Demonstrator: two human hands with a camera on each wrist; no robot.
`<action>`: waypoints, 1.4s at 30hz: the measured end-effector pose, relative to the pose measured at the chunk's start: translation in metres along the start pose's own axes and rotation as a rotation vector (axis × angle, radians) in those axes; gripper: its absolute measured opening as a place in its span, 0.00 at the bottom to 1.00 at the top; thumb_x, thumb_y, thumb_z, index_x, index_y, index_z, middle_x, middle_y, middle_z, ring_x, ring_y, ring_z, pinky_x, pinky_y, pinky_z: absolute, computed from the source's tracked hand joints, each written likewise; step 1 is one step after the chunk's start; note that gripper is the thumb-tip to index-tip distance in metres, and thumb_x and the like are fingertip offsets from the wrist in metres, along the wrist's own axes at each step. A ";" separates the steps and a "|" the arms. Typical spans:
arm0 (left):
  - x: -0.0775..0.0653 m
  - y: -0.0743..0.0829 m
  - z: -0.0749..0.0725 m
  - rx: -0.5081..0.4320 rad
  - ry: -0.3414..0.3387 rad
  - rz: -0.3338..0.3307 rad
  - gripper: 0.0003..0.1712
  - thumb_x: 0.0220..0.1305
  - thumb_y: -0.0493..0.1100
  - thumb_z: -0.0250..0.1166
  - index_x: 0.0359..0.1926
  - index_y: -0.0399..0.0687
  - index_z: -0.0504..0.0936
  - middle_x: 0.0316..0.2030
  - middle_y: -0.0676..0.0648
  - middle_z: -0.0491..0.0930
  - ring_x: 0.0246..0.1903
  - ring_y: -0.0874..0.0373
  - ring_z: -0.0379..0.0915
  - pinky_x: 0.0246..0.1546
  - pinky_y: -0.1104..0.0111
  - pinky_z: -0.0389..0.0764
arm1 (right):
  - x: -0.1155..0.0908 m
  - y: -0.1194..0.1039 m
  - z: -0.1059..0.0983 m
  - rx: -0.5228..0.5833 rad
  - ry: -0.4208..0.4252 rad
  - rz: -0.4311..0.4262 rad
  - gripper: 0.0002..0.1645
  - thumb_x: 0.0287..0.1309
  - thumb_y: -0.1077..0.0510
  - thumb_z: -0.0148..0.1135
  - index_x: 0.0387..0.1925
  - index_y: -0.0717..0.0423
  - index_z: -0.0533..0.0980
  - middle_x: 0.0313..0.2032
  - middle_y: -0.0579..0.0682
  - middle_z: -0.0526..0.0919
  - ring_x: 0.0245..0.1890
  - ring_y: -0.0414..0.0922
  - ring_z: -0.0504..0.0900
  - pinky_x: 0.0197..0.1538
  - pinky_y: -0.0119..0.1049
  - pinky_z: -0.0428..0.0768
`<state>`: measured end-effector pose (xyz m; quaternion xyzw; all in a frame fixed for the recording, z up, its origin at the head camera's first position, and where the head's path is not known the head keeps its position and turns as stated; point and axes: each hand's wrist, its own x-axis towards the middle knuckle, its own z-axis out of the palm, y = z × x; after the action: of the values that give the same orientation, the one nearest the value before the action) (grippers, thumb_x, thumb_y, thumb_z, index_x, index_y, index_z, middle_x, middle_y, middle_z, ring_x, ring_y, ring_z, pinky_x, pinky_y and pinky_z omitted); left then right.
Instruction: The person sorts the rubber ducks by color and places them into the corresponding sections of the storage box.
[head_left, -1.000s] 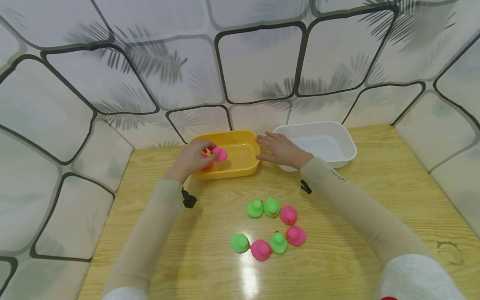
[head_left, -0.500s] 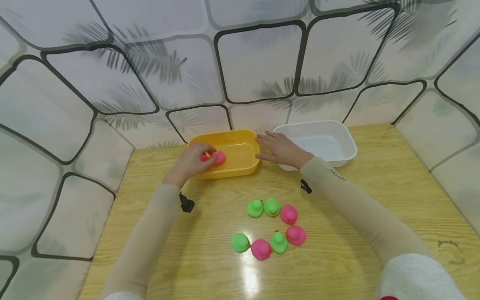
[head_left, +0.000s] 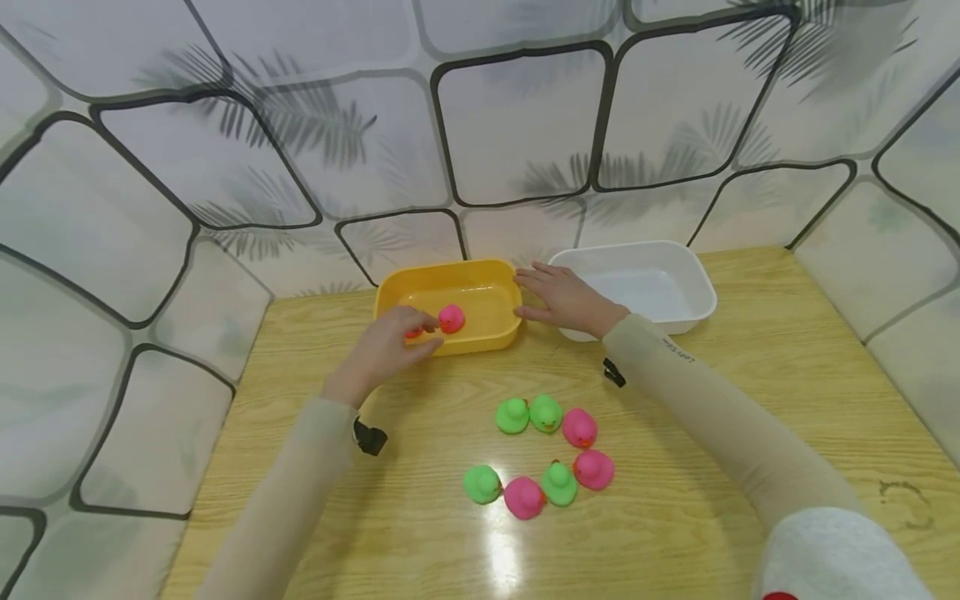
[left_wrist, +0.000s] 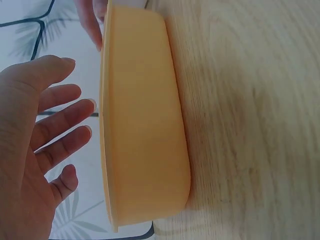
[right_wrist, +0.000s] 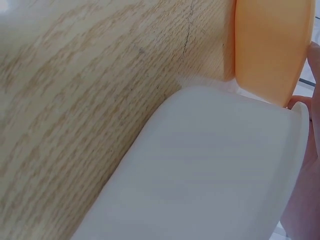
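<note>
Table ducks: I count four green ducks (head_left: pixel 559 484) and three pink ducks (head_left: pixel 524 498) on the wooden table (head_left: pixel 420 517), curved, open to the left.
Left hand (head_left: pixel 381 350): at the yellow tray's (head_left: pixel 491 312) front-left rim, thumb and fingers apart, gripping nothing.
Right hand (head_left: pixel 566 302): fingers outstretched, tips at that tray's right rim; I can't tell how firmly.
In the tray: one pink duck (head_left: pixel 451 318) near the middle, a second pink shape (head_left: pixel 412 333) partly hidden by fingers.
White tray (head_left: pixel 645 292): I see it right of the yellow one.
</note>
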<state>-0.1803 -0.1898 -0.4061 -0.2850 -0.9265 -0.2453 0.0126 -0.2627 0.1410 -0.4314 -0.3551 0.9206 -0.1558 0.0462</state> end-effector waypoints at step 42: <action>-0.058 0.100 0.059 0.022 -0.255 0.293 0.25 0.68 0.59 0.71 0.58 0.52 0.86 0.54 0.53 0.85 0.55 0.57 0.77 0.60 0.56 0.77 | -0.002 0.000 0.003 0.006 0.010 0.002 0.43 0.75 0.40 0.58 0.77 0.64 0.62 0.76 0.63 0.64 0.79 0.64 0.56 0.77 0.61 0.55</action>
<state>-0.0716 -0.1216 -0.4228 -0.4454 -0.8719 -0.1925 -0.0660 -0.2603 0.1414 -0.4343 -0.3535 0.9206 -0.1602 0.0428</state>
